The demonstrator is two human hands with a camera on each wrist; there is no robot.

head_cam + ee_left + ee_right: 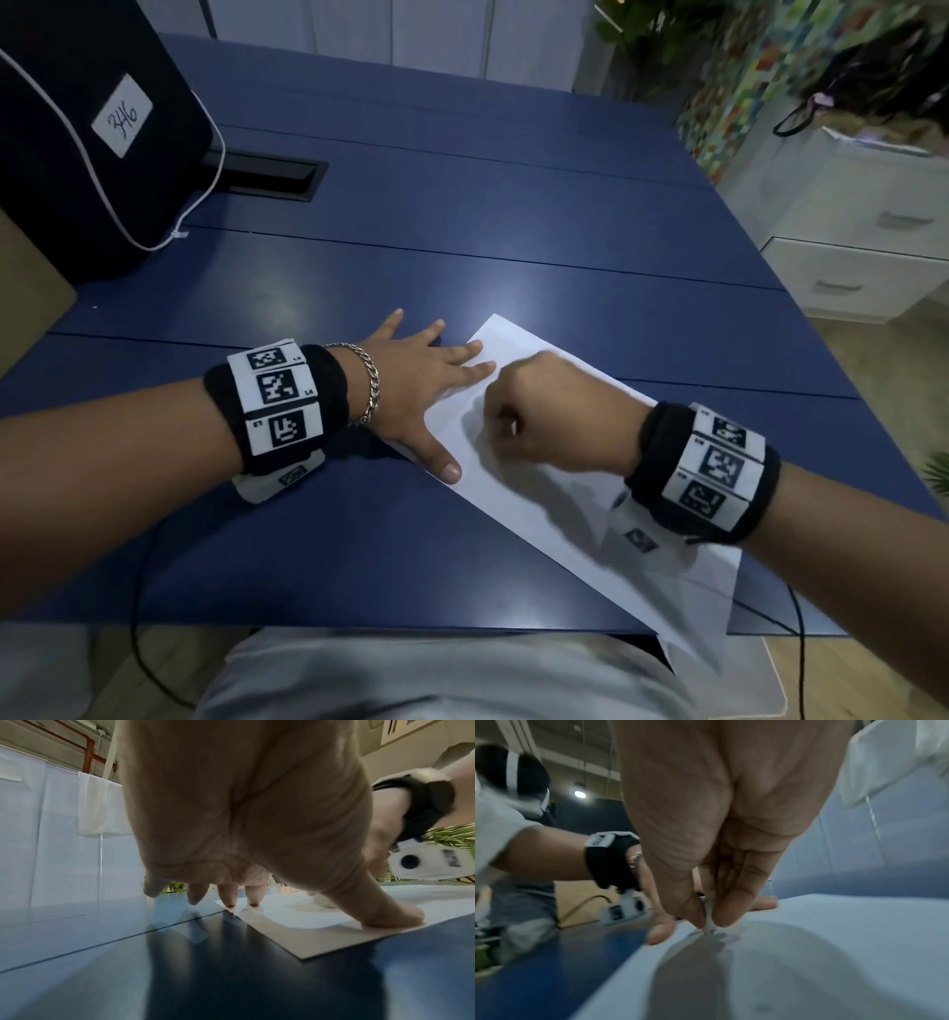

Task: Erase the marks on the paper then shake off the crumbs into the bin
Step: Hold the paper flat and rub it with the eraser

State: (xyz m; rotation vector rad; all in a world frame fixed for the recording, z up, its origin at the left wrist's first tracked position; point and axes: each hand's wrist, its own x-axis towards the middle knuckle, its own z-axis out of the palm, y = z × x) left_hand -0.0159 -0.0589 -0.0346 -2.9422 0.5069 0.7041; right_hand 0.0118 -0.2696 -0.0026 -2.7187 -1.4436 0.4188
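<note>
**Paper pinned flat while the eraser works its near-left edge**

Paper [560, 493] lies slantwise on the blue bench [359, 539], its near corner hanging past the front edge. Starting on the left: the left hand [416, 390] is splayed wide, fingers [253, 894] spread, two fingertips and the thumb pressing the sheet's left border while the others sit on bare bench. That looks like an anchor, I'd say, to stop the sheet sliding or buckling under the rubbing. Moving right, the right hand [539, 411] is bunched, its fingers [731, 902] pinching a small pale eraser [709, 925] tip-down on the sheet, just beside the left thumb. A tight, low grip like that suits firm short strokes. The sheet itself is white, thin, with a soft crease near its overhanging corner; faint grey smudges show by the eraser tip, though blur keeps me from reading the marks. Crumbs can't be made out, and no bin is in sight.
</note>
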